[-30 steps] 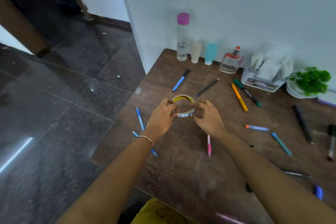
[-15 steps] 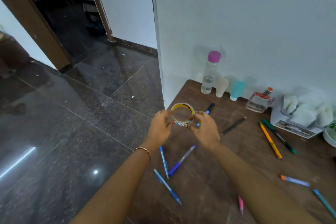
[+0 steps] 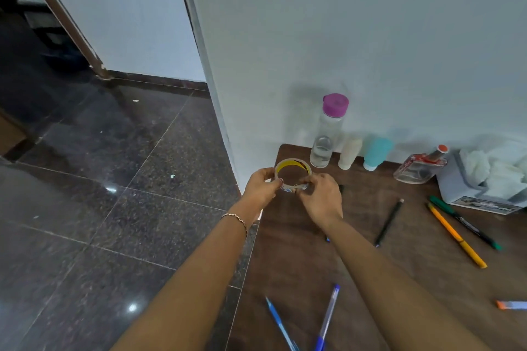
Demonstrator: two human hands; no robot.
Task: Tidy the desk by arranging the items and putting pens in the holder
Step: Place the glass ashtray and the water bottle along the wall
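A roll of clear tape with a yellow inner core [image 3: 293, 165] sits at the back left corner of the brown desk [image 3: 291, 251], near the wall. My left hand [image 3: 261, 186] grips its left side and my right hand [image 3: 320, 196] pinches its front right edge. Loose pens lie on the desk: two blue pens [image 3: 328, 319] near the front, a black pencil [image 3: 388, 222], an orange pen [image 3: 456, 235], a green marker [image 3: 463, 222], and a pen mostly hidden under my right hand. No pen holder is in view.
Along the wall stand a clear bottle with a pink cap [image 3: 328, 131], a cream tube [image 3: 349, 152], a teal tube [image 3: 376, 152], a glass perfume bottle [image 3: 420, 167] and a tissue box [image 3: 484, 179]. The desk's left edge drops to a dark tiled floor [image 3: 99, 194].
Both hands have carried the tape roll from the middle of the desk to the back left corner beside the bottle. The camera has turned left and up.
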